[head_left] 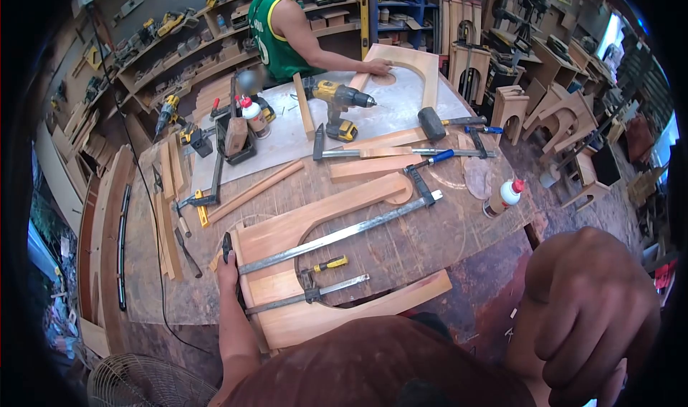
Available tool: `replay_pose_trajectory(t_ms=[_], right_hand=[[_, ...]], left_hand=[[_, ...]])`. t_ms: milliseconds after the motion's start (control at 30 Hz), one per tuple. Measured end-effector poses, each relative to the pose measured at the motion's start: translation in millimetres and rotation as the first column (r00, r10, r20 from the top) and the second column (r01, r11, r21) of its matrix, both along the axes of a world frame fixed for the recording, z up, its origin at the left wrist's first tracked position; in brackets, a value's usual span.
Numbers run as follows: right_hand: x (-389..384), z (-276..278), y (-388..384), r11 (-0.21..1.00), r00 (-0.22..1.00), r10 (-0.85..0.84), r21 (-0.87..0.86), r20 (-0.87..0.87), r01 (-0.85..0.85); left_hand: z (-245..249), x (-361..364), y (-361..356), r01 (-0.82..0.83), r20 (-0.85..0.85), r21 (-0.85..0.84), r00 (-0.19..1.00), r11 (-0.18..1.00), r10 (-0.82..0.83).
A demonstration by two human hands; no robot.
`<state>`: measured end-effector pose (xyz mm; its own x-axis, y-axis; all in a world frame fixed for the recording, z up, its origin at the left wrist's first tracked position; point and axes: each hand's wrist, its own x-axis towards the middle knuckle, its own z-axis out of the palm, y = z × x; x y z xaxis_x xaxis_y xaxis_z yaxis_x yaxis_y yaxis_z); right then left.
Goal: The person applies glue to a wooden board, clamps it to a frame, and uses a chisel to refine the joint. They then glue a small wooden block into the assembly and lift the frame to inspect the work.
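Note:
A U-shaped wooden frame lies on the workbench, its arms pointing right. Across it runs a long bar clamp, whose black jaw sits at the frame's left end. My left hand is closed around that jaw end. A shorter bar clamp with a yellow-and-black handle also grips the frame, nearer to me. Close to the camera at the right, my right hand is raised with its fingers curled; whatever it may hold is hidden. The nearest thing below it on the bench is a white glue bottle with a red cap.
Further back on the workbench are a yellow cordless drill, a black mallet, another bar clamp and wood strips. A co-worker touches a second curved frame. A fan stands at lower left.

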<state>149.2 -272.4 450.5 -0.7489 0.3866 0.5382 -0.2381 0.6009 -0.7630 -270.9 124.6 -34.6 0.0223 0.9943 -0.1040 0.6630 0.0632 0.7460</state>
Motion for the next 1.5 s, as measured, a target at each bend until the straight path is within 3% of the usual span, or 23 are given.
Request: replay_pose_trajectory(t_ms=[500, 800, 867, 900, 967, 1100, 1267, 1400, 1467, 1500], right_hand=[[-1, 0, 6, 0.997, 0.997, 0.078, -0.028, -0.015, -0.079], [-8, 2, 11, 0.996, 0.993, 0.089, -0.036, 0.077, -0.086], [-39, -18, 16, 0.947, 0.913, -0.258, 0.107, -0.315, 0.304], [-38, -21, 15, 0.946, 0.912, -0.26, 0.107, -0.317, 0.306], [-35, -25, 10, 0.901, 0.928, -0.249, 0.284, -0.279, 0.327], [-30, -22, 13, 0.916, 0.945, -0.195, 0.294, -0.262, 0.271], [-29, -12, 28, 0.9, 0.969, -0.113, 0.39, -0.22, 0.194], [-15, -19, 12, 0.912, 0.959, -0.159, 0.337, -0.235, 0.234], [10, -17, -2, 0.995, 0.984, -0.052, 0.081, -0.17, 0.066], [4, -24, 1, 0.995, 0.983, -0.054, 0.073, -0.173, 0.068]], left_hand=[[-12, -5, 6, -0.01, 0.023, -0.005, 1.0, 1.0, 0.01], [-18, -9, 11, 0.005, 0.003, -0.012, 1.0, 1.0, -0.004], [-14, -7, 8, 0.001, 0.005, -0.013, 1.0, 1.0, -0.001], [-14, -6, 8, 0.0, 0.006, -0.014, 1.0, 1.0, 0.0], [-14, -6, 8, 0.0, 0.006, -0.006, 1.0, 1.0, 0.0], [-9, -2, 3, -0.008, 0.078, 0.01, 0.997, 1.0, 0.007], [-11, -6, 6, 0.001, 0.024, -0.015, 1.0, 1.0, 0.0], [-20, -6, 9, -0.015, 0.08, 0.009, 0.997, 1.0, 0.014], [-17, -8, 8, -0.004, 0.04, 0.013, 0.999, 1.0, 0.004], [-16, -7, 8, 0.006, 0.012, 0.026, 1.0, 1.0, -0.006]])
